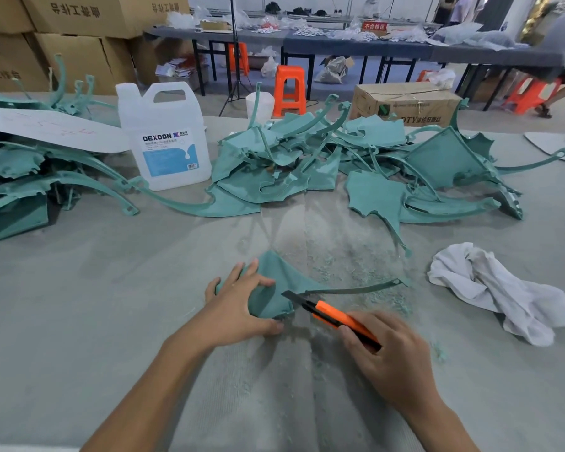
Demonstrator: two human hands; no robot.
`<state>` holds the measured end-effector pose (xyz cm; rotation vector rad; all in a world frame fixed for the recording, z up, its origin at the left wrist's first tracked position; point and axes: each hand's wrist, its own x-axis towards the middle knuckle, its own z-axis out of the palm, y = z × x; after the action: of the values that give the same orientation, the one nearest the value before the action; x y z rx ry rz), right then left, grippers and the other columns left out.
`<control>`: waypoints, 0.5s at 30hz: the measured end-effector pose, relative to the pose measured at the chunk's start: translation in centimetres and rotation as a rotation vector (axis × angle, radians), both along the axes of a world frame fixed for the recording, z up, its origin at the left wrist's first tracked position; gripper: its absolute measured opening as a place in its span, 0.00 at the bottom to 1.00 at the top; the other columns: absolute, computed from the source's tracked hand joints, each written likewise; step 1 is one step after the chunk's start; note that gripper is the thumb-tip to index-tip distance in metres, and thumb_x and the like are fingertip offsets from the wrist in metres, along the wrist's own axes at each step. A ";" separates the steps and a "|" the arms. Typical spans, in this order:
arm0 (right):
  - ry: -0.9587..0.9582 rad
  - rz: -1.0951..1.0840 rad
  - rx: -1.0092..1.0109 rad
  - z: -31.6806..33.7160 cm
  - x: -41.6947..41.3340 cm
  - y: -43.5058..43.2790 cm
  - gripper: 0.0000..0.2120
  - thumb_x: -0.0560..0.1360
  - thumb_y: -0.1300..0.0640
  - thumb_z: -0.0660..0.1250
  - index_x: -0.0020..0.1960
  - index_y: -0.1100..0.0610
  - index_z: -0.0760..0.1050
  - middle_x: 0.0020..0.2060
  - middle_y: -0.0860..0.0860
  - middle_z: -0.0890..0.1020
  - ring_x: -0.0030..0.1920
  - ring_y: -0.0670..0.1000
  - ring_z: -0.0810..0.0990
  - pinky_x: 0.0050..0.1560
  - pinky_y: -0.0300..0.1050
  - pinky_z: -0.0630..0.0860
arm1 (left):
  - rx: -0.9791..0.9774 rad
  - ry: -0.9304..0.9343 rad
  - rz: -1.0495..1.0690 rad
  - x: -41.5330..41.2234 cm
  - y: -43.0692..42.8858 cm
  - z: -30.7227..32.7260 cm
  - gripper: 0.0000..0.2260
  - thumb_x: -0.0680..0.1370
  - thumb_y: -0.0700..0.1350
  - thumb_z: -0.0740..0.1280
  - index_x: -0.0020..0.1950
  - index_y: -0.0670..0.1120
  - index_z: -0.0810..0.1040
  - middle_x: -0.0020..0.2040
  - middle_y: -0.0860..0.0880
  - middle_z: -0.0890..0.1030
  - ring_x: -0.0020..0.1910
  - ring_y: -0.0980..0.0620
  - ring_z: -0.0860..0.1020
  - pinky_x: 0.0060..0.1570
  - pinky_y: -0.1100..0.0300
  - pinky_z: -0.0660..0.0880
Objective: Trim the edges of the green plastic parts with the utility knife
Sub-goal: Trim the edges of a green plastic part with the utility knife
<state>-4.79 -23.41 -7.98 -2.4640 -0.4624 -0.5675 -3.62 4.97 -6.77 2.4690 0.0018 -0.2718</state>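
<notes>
Head view shows the left hand holding one green part down on the desk, close to the person. Its grip is on the part, with fingers on top and the thumb at the near edge. The right hand has its grip tight round the orange utility knife. The blade tip sits at the part's edge, where the long thin arm starts. Little green shavings lie on the desk around it, so I think some cutting is done. A big pile of green parts sits in the middle, and a second pile lies at the left. I cannot tell which ones are trimmed. It looks like lots of work is left.
</notes>
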 end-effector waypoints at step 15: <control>-0.071 -0.072 0.021 -0.3 -0.1 0.2 0.10 0.69 0.44 0.66 0.44 0.44 0.84 0.36 0.40 0.81 0.37 0.45 0.80 0.32 0.40 0.76 | -0.019 -0.080 0.076 -0.3 -0.6 -0.5 0.38 0.59 0.80 0.66 0.66 0.65 0.70 0.81 0.60 0.51 0.79 0.63 0.44 0.76 0.51 0.41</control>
<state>-4.87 -23.23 -8.29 -2.4552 -0.3951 -0.6880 -3.91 4.32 -7.30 2.4533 0.0589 -0.1397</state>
